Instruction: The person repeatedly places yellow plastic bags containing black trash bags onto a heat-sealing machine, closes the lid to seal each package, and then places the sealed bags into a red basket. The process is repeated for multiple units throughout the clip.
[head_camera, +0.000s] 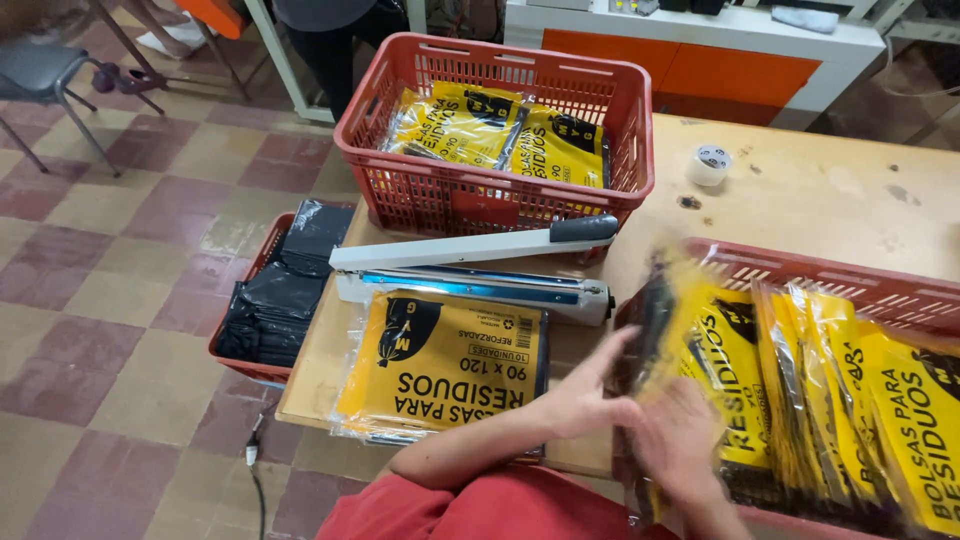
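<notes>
At the desk's (800, 200) front edge, both hands work a blurred yellow-and-black bag packet (668, 330) standing at the left end of the near red crate (850, 280). Left hand (590, 390) spread open, fingers against the packet's side. Right hand (680, 450) blurred, flat on the packet; grip cannot tell. Heat sealer (470, 270) just left, another packet (440, 365) lying flat below it.

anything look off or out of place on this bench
Mostly tidy. The yellow packet stack under the heat sealer juts past the table edge, and the crate of black bags sits on the floor, half under the table.
</notes>
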